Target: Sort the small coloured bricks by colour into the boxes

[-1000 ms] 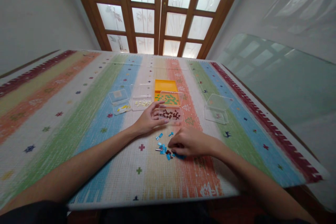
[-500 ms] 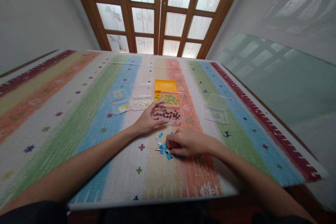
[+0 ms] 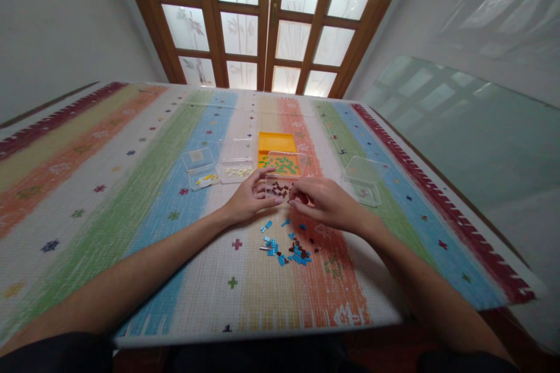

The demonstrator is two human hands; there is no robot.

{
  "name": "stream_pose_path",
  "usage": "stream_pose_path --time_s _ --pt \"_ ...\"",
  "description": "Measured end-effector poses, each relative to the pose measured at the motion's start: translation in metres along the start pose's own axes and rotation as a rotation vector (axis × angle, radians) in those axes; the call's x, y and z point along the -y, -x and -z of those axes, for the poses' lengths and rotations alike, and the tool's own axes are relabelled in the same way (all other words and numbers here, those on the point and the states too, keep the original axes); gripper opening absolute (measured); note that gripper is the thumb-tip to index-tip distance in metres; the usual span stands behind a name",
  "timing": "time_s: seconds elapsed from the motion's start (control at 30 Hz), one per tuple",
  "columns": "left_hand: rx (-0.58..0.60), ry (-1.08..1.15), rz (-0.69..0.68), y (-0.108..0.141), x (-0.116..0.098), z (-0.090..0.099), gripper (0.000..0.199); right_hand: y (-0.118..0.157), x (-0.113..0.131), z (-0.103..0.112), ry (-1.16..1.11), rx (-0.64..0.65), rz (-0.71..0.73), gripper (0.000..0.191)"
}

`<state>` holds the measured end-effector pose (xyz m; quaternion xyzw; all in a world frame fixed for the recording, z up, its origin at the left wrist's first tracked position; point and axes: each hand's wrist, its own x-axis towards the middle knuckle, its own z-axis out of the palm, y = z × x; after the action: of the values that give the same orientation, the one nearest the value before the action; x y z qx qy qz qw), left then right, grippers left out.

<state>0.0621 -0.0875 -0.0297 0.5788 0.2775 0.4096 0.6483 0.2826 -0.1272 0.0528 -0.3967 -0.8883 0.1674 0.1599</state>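
My left hand [image 3: 248,197] reaches round the left side of a clear plastic box [image 3: 268,191], its thumb at the near edge and its fingers at the far side. Small brown toy bricks [image 3: 280,189] lie inside that box. Over the box's right part is my right hand [image 3: 321,201], thumb and fingers pinched together at the near rim. What the pinch holds, if anything, is too small to make out. Below both hands, a loose pile mixes blue bricks [image 3: 301,255] and brown bricks [image 3: 297,245] on the striped tablecloth [image 3: 196,280].
Behind the brown bricks' box stands an orange box [image 3: 277,141] with green pieces [image 3: 283,164]. Further left are a clear box of cream pieces [image 3: 238,171] and one of yellow pieces [image 3: 207,179]. To the right lies another open clear box [image 3: 362,192].
My right hand has moved up and away from the loose pile to the box of brown bricks, uncovering the pile. My left hand stays at the box.
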Motion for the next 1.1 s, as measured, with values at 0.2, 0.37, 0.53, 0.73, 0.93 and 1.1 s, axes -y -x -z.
stream_pose_path --time_s 0.2,0.37,0.53,0.73,0.93,1.1 --pt "-0.012 0.003 -0.014 -0.001 0.002 0.001 0.074 -0.019 -0.025 -0.007 0.107 -0.14 -0.148 0.016" --pt "-0.005 0.013 -0.016 -0.002 0.002 0.001 0.074 -0.028 -0.033 -0.014 0.167 -0.106 -0.162 0.014" --pt "-0.001 0.023 -0.021 -0.002 0.002 0.002 0.074 -0.032 -0.035 -0.015 0.181 -0.076 -0.182 0.013" --pt "-0.01 0.019 -0.014 -0.001 0.002 0.001 0.075 -0.03 -0.034 -0.011 0.081 -0.052 -0.207 0.015" --pt "0.005 -0.001 -0.05 -0.002 0.003 0.002 0.073 -0.026 -0.034 -0.006 0.074 -0.04 -0.249 0.02" --pt "0.002 0.004 -0.038 -0.001 0.002 0.002 0.074 -0.026 -0.034 -0.003 0.12 -0.002 -0.264 0.025"
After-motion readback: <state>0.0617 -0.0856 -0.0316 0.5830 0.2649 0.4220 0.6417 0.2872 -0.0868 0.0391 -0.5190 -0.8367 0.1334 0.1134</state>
